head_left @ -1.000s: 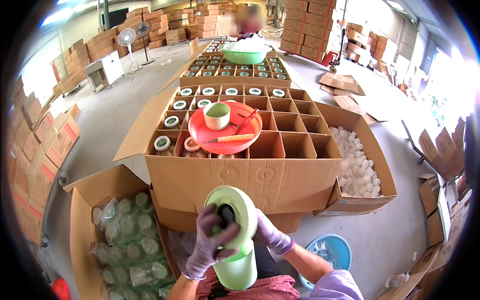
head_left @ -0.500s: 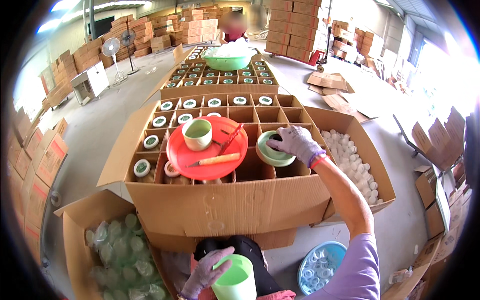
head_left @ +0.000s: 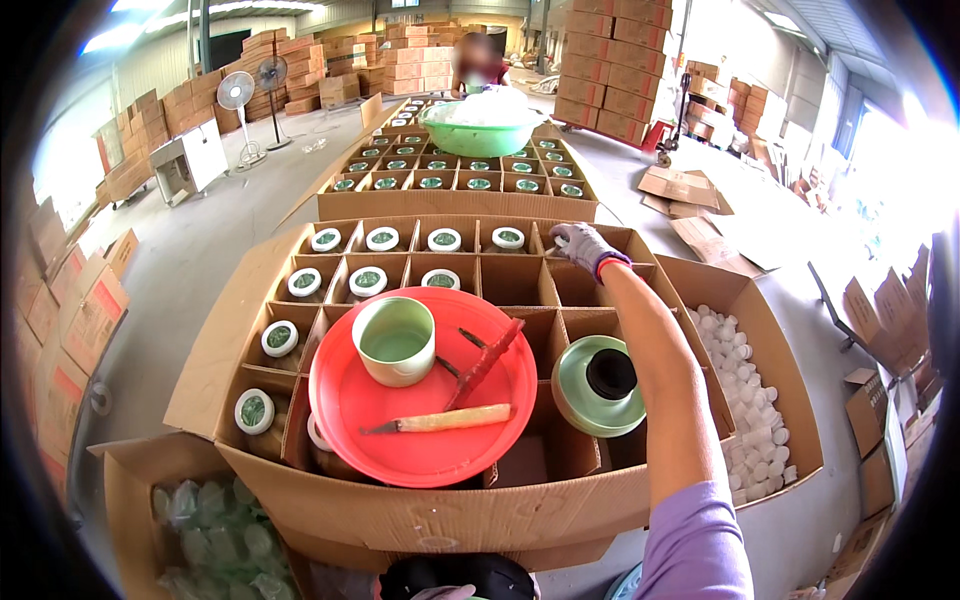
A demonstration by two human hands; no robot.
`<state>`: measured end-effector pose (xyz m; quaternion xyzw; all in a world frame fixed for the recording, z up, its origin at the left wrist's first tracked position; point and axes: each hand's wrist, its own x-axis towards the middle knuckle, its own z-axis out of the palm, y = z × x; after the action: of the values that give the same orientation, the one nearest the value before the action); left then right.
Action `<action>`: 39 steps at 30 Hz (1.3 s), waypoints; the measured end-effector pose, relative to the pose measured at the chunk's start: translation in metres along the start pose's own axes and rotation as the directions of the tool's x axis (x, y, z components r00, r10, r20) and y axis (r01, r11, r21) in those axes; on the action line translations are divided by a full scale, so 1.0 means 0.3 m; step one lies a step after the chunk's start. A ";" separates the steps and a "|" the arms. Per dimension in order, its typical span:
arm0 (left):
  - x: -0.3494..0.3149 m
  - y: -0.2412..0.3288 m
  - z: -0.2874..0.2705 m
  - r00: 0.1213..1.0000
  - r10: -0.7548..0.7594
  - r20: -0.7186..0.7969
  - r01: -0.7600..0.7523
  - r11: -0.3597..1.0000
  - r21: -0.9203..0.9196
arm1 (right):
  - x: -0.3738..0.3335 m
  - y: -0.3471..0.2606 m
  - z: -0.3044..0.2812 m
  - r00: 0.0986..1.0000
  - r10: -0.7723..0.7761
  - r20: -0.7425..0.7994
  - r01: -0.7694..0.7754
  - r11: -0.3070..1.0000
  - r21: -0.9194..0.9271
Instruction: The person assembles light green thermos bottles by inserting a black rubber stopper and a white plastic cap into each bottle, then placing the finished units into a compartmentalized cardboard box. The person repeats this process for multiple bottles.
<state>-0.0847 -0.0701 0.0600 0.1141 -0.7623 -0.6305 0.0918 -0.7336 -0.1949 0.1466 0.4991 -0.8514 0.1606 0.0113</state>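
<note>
My right hand, in a grey glove, reaches to the far row of the divided carton. Its fingers are closed at the top of a jar, mostly hidden under them. Nearer me, a pale green bowl with a black round piece in it rests over the dividers. A red tray to its left bears a pale green cup, an orange-handled knife and a red-handled tool. Only a sliver of my left hand shows at the lower edge; its fingers are hidden.
White-lidded jars stand in several compartments. White caps fill a carton at right; bagged green pieces lie in another at lower left. Beyond, a green basin sits on more cartons of jars, near another person.
My right hand has left the black piece in the green bowl and moved to the far-row jar. The view has shifted, and my left hand with its green container has mostly dropped out of sight.
</note>
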 end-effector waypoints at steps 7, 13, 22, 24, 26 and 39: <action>-0.014 0.013 0.023 1.000 0.019 -0.007 -0.020 0.987 -0.162 | -0.006 0.109 -0.047 0.903 0.137 -0.408 -0.144 0.990 0.013; -0.035 -0.026 0.031 0.996 0.078 -0.044 -0.084 0.982 -0.168 | -0.192 -0.153 -0.454 0.661 0.002 -0.751 0.048 0.998 0.045; 0.145 0.338 -0.065 0.881 0.196 -0.430 -0.455 0.593 -0.664 | -1.000 -0.778 -0.634 0.890 0.012 -0.456 0.405 0.442 0.800; 0.159 0.388 -0.062 0.884 0.197 -0.423 -0.466 0.433 -0.771 | -1.156 -0.845 -0.529 0.858 -0.147 -0.493 0.481 0.568 0.667; 0.133 0.361 -0.038 0.915 0.175 -0.363 -0.401 0.477 -0.782 | -1.291 -0.926 -0.447 0.782 -0.341 -0.521 0.584 0.691 0.425; -0.085 0.055 -0.012 0.973 -0.046 -0.227 -0.221 0.107 -0.969 | -1.546 -1.126 0.080 0.894 -0.175 -0.412 0.447 0.364 0.817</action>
<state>-0.0603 -0.0632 0.0771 0.0412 -0.1399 -0.9553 0.2573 -0.2091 0.0388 0.1293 0.5548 -0.5128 0.6449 -0.1158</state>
